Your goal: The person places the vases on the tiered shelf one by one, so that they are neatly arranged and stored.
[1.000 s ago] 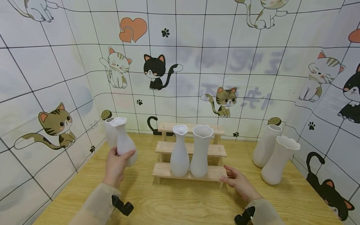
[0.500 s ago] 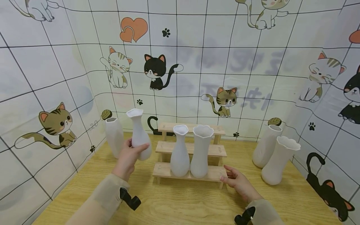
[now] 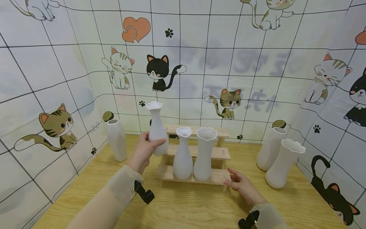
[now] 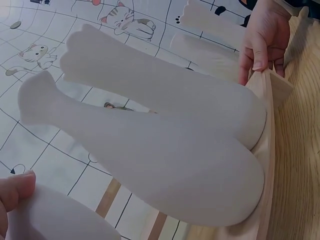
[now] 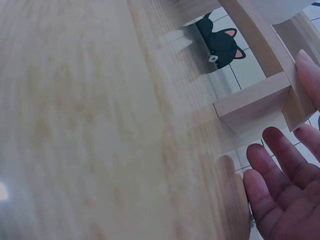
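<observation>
My left hand (image 3: pixel 143 152) grips a white narrow-necked vase (image 3: pixel 157 128) by its body, thumb across the front. The vase is in the air, upright with a slight lean, over the left side of a three-step wooden stand (image 3: pixel 219 175). On the lowest step stand another narrow-necked vase (image 3: pixel 183 162) and a wider vase with a wavy rim (image 3: pixel 203 157), side by side. My right hand (image 3: pixel 245 188) pinches the right end of that step between thumb and fingers. In the left wrist view, only part of the held vase (image 4: pixel 55 215) shows at the lower left.
A faceted white vase (image 3: pixel 116 140) stands on the table (image 3: pixel 194 210) at the left. Two more stand at the right: a tall one (image 3: pixel 268 151) behind a wavy-rimmed one (image 3: pixel 283 165). A wall sheet (image 3: pixel 194 63) with cat drawings encloses the table's back and sides.
My left hand has carried the narrow-necked vase rightward and upward, from in front of the faceted vase to the stand's left side. My right hand has stayed at the step's end.
</observation>
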Demonstrator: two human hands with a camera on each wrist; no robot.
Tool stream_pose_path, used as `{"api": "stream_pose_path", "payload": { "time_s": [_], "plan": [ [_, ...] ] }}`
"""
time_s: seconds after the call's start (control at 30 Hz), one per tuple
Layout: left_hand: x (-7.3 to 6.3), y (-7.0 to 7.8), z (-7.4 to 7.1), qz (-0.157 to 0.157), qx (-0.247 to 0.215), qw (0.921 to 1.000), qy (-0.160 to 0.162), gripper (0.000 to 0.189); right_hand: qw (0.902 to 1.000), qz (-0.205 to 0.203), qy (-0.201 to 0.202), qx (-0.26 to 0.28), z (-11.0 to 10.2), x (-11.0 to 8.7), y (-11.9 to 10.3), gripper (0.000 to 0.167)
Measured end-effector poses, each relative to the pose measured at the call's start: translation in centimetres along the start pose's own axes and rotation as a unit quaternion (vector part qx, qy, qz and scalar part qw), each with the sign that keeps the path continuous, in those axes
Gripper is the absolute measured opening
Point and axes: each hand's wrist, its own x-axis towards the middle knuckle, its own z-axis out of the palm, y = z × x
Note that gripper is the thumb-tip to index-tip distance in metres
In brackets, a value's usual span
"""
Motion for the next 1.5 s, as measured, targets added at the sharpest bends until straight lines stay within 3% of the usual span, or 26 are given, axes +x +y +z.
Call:
{"api": "stream_pose_path", "payload": {
  "time_s": [0.53,0.8,1.17,1.5],
  "plan": [
    [1.7,0.4,3.2,-0.027,0.009,0.9996,-0.008,0.078,0.9999,0.009,0.010,0.008,0.0,0.0,0.2,0.079],
    [2.0,0.3,4.4,-0.018,0.001,0.9997,-0.018,0.071,0.9999,0.005,0.012,0.007,-0.1,0.1,0.4,0.079],
    [2.6,-0.4,5.4,0.000,-0.012,0.9996,-0.027,0.064,0.9999,0.006,0.011,0.006,-0.1,0.1,0.4,0.078],
    [3.3,-0.8,5.9,-0.008,-0.014,0.9994,-0.032,0.062,0.9999,0.001,0.009,0.006,-0.1,0.2,0.4,0.078]
  ]
}}
